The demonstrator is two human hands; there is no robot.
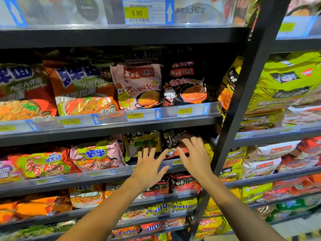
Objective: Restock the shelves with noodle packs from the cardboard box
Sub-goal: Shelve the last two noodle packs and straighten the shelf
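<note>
Both hands reach toward the same shelf level with fingers spread and nothing held. The left hand (pixel 149 166) hovers palm-forward in front of the shelf's front edge, fingers fanned and straight. The right hand (pixel 194 153) sits a little higher and deeper, its fingertips at or just touching a black plastic noodle pack with white lettering (pixel 171 140) that stands near the right end of that dark metal shelf (pixel 104 174); real contact cannot be told through the blur.

Just left of the black pack stands a yellow-and-black noodle pack with a printed figure (pixel 142 142), and further left along the same shelf lean a pink-and-yellow noodle pack (pixel 97 153) and a red-and-green noodle pack with large red characters (pixel 43 166).

On the shelf above, near its right end, a pale pink noodle pack with a cartoon chicken (pixel 137 86) stands beside a black noodle pack showing a red bowl (pixel 185 84), with orange packs to their left. Yellow price labels (pixel 135 116) sit along that shelf's clear front rail.

A dark upright post (pixel 243 94) bounds the right end of the shelves, with lime-green multipacks (pixel 284 80) beyond it.
</note>
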